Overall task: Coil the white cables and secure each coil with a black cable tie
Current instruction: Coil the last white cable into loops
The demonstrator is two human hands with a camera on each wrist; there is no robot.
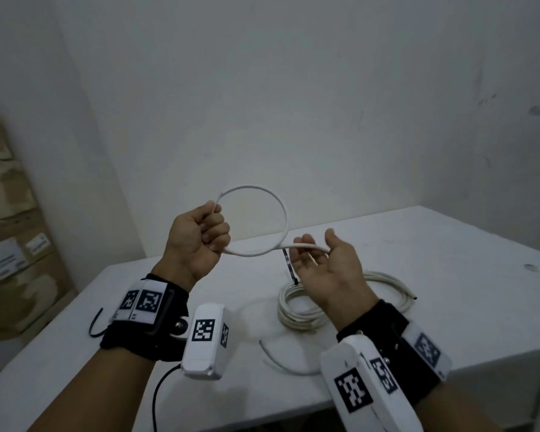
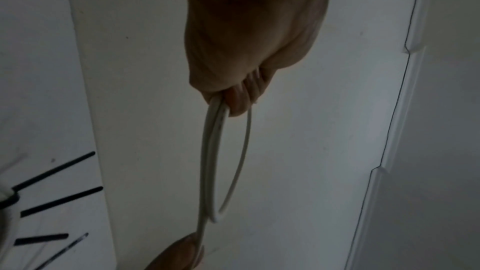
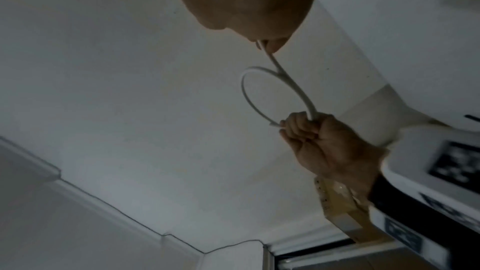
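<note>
My left hand (image 1: 206, 235) is a fist gripping a white cable (image 1: 272, 198), which rises from it in a round loop above the table. The cable's free end runs right into my right hand (image 1: 312, 257), palm up, whose fingertips pinch it. The right wrist view shows the loop (image 3: 249, 98) between the right hand (image 3: 259, 28) and the left fist (image 3: 311, 137). In the left wrist view the strands (image 2: 207, 161) hang from the left hand (image 2: 241, 98). A finished white coil (image 1: 296, 310) with a black cable tie (image 1: 289, 266) lies on the table under my right wrist.
The white table (image 1: 434, 244) stands in a corner of white walls. A loose piece of white cable (image 1: 281, 364) lies near its front edge. Several black cable ties (image 2: 59, 171) lie on the table in the left wrist view. Cardboard boxes (image 1: 10, 229) stack up at the left.
</note>
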